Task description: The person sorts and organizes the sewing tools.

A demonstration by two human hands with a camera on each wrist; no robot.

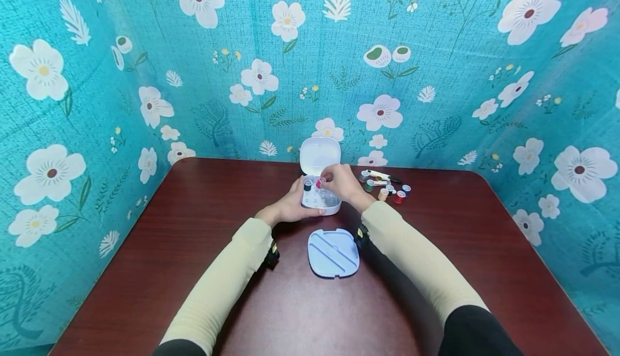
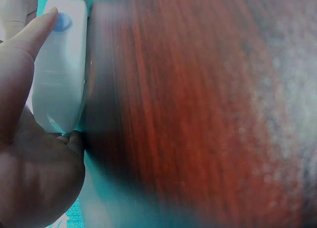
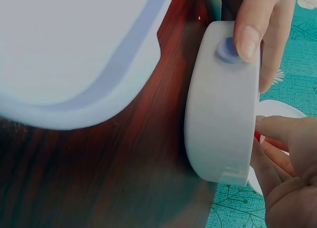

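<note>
A white sewing box [image 1: 331, 210] stands on the table with its lid [image 1: 320, 154] raised at the back. My left hand [image 1: 289, 203] grips the box along its left side, its thumb [image 3: 247, 42] on the blue button [image 3: 228, 51] at the front. With my right hand [image 1: 342, 181] I pinch a pinkish-red thread spool [image 1: 319, 183] over the pegs inside the box. Beside it a black thread spool [image 1: 307, 185] sits in the box's back left part. In the right wrist view, the fingers cover most of the red spool.
A pale blue tray [image 1: 334, 252] with diagonal ridges lies on the table in front of the box. To the right are several loose thread spools, among them a red one [image 1: 399, 197] and a green one [image 1: 370, 185], beside a black-and-white tool [image 1: 385, 176]. Floral cloth hangs behind.
</note>
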